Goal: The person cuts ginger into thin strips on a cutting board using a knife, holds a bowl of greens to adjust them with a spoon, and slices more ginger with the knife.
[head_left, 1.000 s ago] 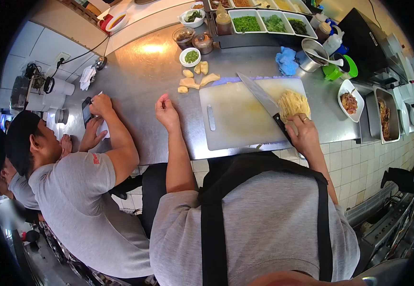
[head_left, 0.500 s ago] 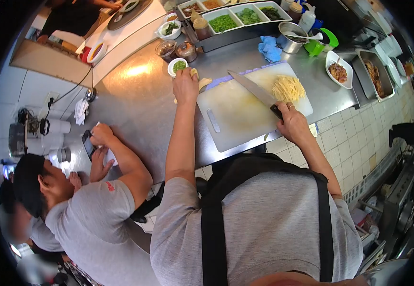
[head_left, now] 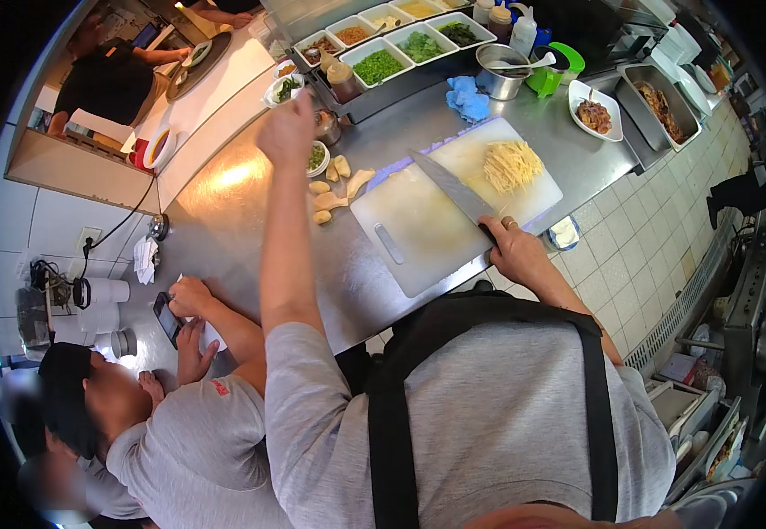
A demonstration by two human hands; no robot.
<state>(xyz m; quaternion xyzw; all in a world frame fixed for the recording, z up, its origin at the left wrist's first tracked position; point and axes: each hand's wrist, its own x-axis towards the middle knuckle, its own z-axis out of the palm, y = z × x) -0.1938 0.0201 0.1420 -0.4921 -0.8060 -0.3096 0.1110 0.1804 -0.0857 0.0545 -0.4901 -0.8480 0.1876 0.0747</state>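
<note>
My right hand [head_left: 517, 249] is closed round the black handle of a large knife [head_left: 450, 190], whose blade lies over the white cutting board [head_left: 418, 256]. A pile of thin yellow strips [head_left: 512, 166] rests at the board's right part. My left hand [head_left: 286, 132] is raised over the far left of the counter, close to the small bowls and jars; it is blurred and its fingers look drawn together, so anything in it is too small to make out. Several peeled ginger-like pieces [head_left: 330, 201] lie left of the board, beside a bowl of chopped greens [head_left: 316, 157].
Trays of toppings [head_left: 377, 67] line the back. A blue cloth [head_left: 468, 100], a metal pot [head_left: 501, 81], a white dish of food [head_left: 594, 113] and a metal pan [head_left: 662, 115] stand farther right. A co-worker [head_left: 189, 432] leans on the counter at left, near a phone [head_left: 168, 317].
My left hand has gone from beside the board to the ginger pieces, then farther away towards the back bowls. My right hand has drawn the knife left, away from the yellow strips. The view has turned.
</note>
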